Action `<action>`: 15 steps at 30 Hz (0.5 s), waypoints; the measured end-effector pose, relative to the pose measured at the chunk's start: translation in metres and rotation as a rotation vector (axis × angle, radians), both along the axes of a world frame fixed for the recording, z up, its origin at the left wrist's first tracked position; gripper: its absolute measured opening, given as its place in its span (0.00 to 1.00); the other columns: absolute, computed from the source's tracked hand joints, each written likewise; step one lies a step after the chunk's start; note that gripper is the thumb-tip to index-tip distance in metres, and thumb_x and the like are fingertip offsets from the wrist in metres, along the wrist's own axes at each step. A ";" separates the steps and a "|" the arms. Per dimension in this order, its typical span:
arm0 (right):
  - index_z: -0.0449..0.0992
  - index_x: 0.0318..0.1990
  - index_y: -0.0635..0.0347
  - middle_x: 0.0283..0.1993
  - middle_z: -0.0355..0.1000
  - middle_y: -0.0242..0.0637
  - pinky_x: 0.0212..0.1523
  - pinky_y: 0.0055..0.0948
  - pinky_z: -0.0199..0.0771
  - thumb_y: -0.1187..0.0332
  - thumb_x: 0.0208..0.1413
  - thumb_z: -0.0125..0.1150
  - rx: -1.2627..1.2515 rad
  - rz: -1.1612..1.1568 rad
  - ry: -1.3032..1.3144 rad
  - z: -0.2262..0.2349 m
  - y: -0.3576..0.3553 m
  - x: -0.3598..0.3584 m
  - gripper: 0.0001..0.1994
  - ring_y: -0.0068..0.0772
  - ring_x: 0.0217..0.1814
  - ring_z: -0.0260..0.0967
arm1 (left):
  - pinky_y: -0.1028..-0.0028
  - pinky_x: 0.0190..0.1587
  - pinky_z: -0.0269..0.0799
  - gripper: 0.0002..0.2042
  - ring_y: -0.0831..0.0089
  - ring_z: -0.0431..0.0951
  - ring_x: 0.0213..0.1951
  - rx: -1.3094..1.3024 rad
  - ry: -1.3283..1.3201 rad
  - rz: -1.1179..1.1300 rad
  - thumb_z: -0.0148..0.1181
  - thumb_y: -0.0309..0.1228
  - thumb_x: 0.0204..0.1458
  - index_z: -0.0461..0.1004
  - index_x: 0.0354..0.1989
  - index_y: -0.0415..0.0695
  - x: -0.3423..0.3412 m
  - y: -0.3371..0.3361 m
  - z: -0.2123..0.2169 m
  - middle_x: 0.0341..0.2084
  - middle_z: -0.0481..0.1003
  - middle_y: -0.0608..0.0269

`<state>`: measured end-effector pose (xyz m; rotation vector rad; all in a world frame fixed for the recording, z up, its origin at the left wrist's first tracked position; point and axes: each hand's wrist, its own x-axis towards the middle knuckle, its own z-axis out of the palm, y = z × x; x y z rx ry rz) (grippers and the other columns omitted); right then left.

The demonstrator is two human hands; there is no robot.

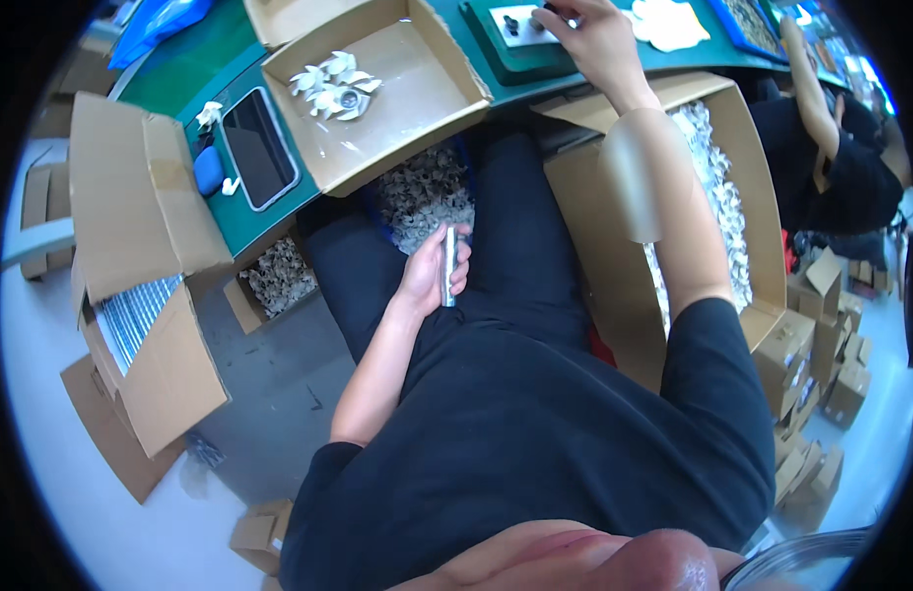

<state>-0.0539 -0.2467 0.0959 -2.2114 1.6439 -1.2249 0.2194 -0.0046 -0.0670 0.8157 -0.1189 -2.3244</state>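
The left hand (429, 271) rests over the person's lap, its grip wrapped around a short metal cylinder (448, 266) — the tube stands nearly upright, its top end poking just above the fingers and its lower end clear of the palm, with the thumb behind it and the fingertips curled over its front. It hangs above the dark trousers, well short of the desk (205, 64).

The right hand (589, 34) is stretched far forward onto the green desk, fingers pressed down on a small part at a dark green fixture block (520, 44) (what exactly is under the fingertips I cannot tell, as it is too small and partly covered). Whether that grip is pinching or only pressing I cannot say.

Beside the fixture, toward the person's left, sits an open cardboard box (417, 108) with a few white fan-shaped parts (335, 87) lying loose on its bottom. Further left on the desk lie a phone (259, 148) with a dark screen and a small blue case (208, 169). Under the desk edge a bin of pale small parts (427, 192) shows between the knees, and a long carton (752, 167) at the person's right holds more white pieces. Another person in dark clothes (850, 167) works at the far right.
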 end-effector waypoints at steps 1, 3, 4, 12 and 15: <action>0.84 0.38 0.64 0.40 0.80 0.46 0.41 0.34 0.78 0.63 0.55 0.70 0.071 0.021 0.040 0.004 -0.004 0.002 0.12 0.44 0.37 0.78 | 0.79 0.17 0.64 0.21 0.79 0.67 0.18 0.054 -0.085 0.012 0.40 0.50 0.73 0.68 0.57 0.45 0.003 0.012 -0.009 0.27 0.71 0.65; 0.84 0.37 0.64 0.39 0.79 0.47 0.40 0.36 0.77 0.62 0.55 0.70 0.217 0.055 0.126 0.016 -0.010 -0.003 0.13 0.44 0.37 0.78 | 0.79 0.18 0.66 0.21 0.78 0.69 0.18 0.082 -0.118 -0.021 0.40 0.49 0.73 0.68 0.57 0.44 0.009 0.037 -0.019 0.27 0.72 0.65; 0.84 0.37 0.64 0.39 0.79 0.47 0.40 0.36 0.77 0.62 0.55 0.70 0.231 0.030 0.123 0.023 -0.017 -0.006 0.13 0.44 0.37 0.78 | 0.79 0.19 0.67 0.21 0.78 0.70 0.19 0.093 -0.146 -0.031 0.41 0.49 0.73 0.67 0.58 0.44 0.011 0.047 -0.024 0.27 0.72 0.64; 0.83 0.42 0.63 0.36 0.79 0.49 0.37 0.37 0.76 0.63 0.55 0.70 -0.279 0.062 0.208 -0.009 0.020 -0.066 0.13 0.44 0.35 0.79 | 0.75 0.21 0.73 0.22 0.75 0.74 0.23 -0.004 -0.215 -0.245 0.41 0.48 0.73 0.66 0.61 0.43 0.003 0.052 -0.041 0.30 0.74 0.62; 0.83 0.38 0.63 0.38 0.79 0.41 0.36 0.30 0.76 0.64 0.61 0.67 -0.125 -0.309 0.000 -0.048 0.105 -0.106 0.10 0.33 0.31 0.76 | 0.74 0.22 0.73 0.22 0.75 0.74 0.23 0.017 -0.190 -0.197 0.40 0.48 0.73 0.66 0.61 0.44 0.004 0.043 -0.046 0.30 0.74 0.62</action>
